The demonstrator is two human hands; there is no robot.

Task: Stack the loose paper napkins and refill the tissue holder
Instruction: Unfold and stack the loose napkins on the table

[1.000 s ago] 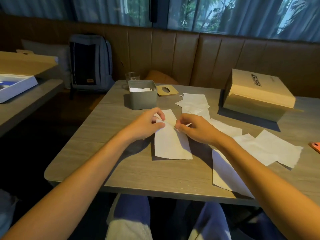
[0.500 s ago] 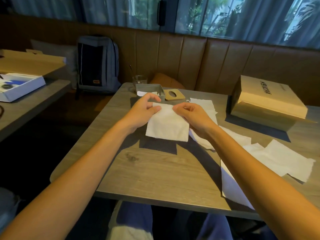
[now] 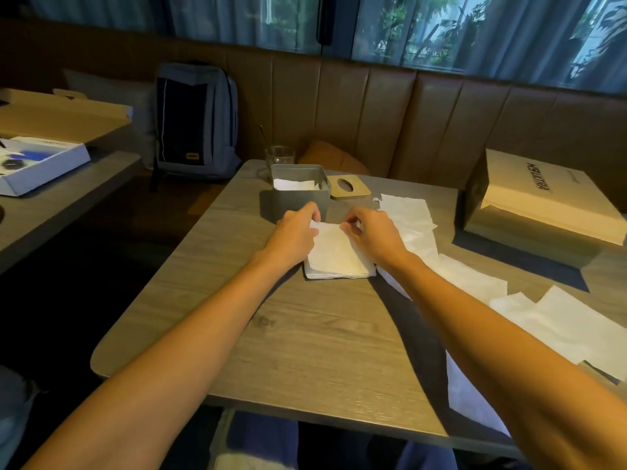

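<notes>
A folded white napkin lies on the wooden table just in front of the grey tissue holder. My left hand pinches its far left corner and my right hand pinches its far right corner. The holder stands open with white napkins inside, and its wooden lid with an oval slot lies beside it on the right. Loose napkins are spread to the right of my hands, with more loose napkins toward the table's right edge.
A drinking glass stands behind the holder. A large beige paper bag lies at the back right of the table. A grey backpack rests on the bench, and an open box sits on the neighbouring table at left.
The long unfolded napkin has been folded in half into a square. Both hands moved with it away from me, and it now lies flat right in front of the holder.
</notes>
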